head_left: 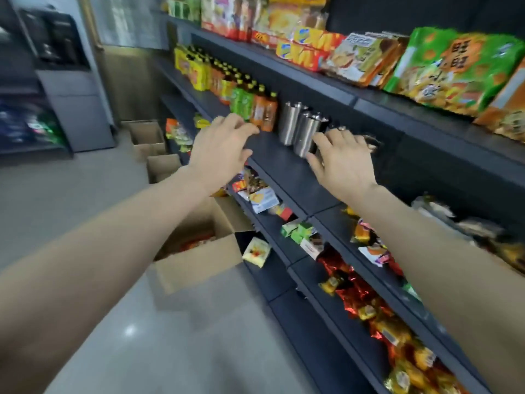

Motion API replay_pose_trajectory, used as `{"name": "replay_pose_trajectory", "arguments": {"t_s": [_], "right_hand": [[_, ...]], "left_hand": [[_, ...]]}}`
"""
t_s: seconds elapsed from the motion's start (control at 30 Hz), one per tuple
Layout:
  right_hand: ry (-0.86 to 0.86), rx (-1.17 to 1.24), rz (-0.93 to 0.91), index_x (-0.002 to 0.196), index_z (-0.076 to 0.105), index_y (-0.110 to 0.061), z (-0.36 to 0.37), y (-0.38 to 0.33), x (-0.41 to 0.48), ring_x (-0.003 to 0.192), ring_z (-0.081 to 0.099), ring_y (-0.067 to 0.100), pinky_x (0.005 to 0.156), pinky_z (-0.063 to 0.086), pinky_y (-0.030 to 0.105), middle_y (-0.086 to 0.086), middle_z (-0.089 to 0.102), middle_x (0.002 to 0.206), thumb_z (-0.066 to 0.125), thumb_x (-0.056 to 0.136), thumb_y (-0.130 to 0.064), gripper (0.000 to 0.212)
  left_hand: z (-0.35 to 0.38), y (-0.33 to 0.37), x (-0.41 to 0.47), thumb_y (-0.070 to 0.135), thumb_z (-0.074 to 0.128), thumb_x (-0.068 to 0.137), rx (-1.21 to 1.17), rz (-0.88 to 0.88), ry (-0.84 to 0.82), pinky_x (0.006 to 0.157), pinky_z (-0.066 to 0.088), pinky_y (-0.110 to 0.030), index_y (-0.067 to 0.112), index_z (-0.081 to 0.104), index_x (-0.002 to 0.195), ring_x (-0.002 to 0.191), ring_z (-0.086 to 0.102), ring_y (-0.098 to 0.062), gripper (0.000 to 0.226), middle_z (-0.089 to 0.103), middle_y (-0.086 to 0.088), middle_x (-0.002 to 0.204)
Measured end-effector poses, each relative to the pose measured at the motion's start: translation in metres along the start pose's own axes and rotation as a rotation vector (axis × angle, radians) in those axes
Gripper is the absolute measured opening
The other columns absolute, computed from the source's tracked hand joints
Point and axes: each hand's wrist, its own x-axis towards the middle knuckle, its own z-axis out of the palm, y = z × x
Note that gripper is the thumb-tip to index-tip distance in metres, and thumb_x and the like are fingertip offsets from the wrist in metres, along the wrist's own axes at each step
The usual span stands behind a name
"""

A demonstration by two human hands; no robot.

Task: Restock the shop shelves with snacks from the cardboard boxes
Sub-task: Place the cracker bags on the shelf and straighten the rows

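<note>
A: Quick, left to right. Where was the stock, taking the steel cups (301,129) as the marker?
B: The cardboard box (199,263) sat on the floor, down and left of the cups, flaps open, mouth facing up. Snacks (196,242) showed inside, red and orange packs, blurred. Two more boxes (147,135) were further left of the cups, by the foot of the shelves. Contents not visible.
A: Left hand?
B: The left hand (220,149) was just left of the cups, at the front lip of the same shelf (281,166), fingers spread and loose, nothing in it. Its fingertips were near the orange bottles (264,112), which stood upright immediately left of the cups. Contact: couldn't tell.
A: Right hand?
B: The right hand (341,163) was just right of the cups, palm down, fingers splayed, also holding nothing. Its thumb side was up against the front cup. Touching or not, couldn't tell.
A: So what did the next move hinge on?
B: My read: both hands were empty and up at the cups' level, while the snacks lay below and to the left. The left hand was nearer the box, so a reach down-left from it looked shortest. The box mouth faced up, so entry would be from above.
</note>
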Motion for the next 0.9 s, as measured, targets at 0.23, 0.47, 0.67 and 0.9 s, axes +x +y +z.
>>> {"name": "replay_pose_trajectory", "arguments": {"t_s": [0.23,0.47,0.67,0.9], "right_hand": [[-0.024,0.169,-0.18,0.115,0.061,-0.013,0.109,-0.137,0.081,0.085,0.06,0.038,0.07,0.044,0.045,0.012,0.063,0.095,0.043,0.1,-0.04,0.036],[-0.182,0.339,-0.247,0.119,0.059,-0.014,0.233,-0.232,0.159,0.099,0.058,0.036,0.081,0.044,0.048,0.014,0.063,0.106,0.035,0.096,-0.045,0.046],[-0.258,0.464,-0.309,0.12,0.06,-0.013,0.337,-0.287,0.22,0.095,0.059,0.037,0.08,0.044,0.044,0.016,0.063,0.104,0.052,0.097,-0.038,0.035],[-0.487,0.533,-0.247,0.129,0.052,-0.017,0.443,-0.332,0.25,0.108,0.058,0.032,0.09,0.046,0.044,0.012,0.061,0.118,0.045,0.101,-0.037,0.036]], "left_hand": [[0.039,-0.151,-0.042,0.018,0.067,0.085,0.09,-0.268,-0.149,0.081,0.05,-0.048,0.02,0.06,0.128,0.111,0.053,-0.039,0.043,0.056,-0.013,0.128],[0.123,-0.271,-0.051,0.026,0.064,0.092,0.123,-0.472,-0.292,0.091,0.05,-0.045,0.025,0.053,0.135,0.119,0.05,-0.031,0.045,0.052,-0.007,0.135],[0.207,-0.347,-0.034,0.029,0.061,0.094,0.029,-0.635,-0.438,0.089,0.05,-0.045,0.028,0.052,0.137,0.124,0.046,-0.029,0.044,0.05,-0.005,0.136],[0.306,-0.427,-0.026,0.026,0.061,0.093,-0.072,-0.741,-0.588,0.097,0.043,-0.041,0.027,0.052,0.137,0.124,0.043,-0.029,0.045,0.049,-0.006,0.136]]}}
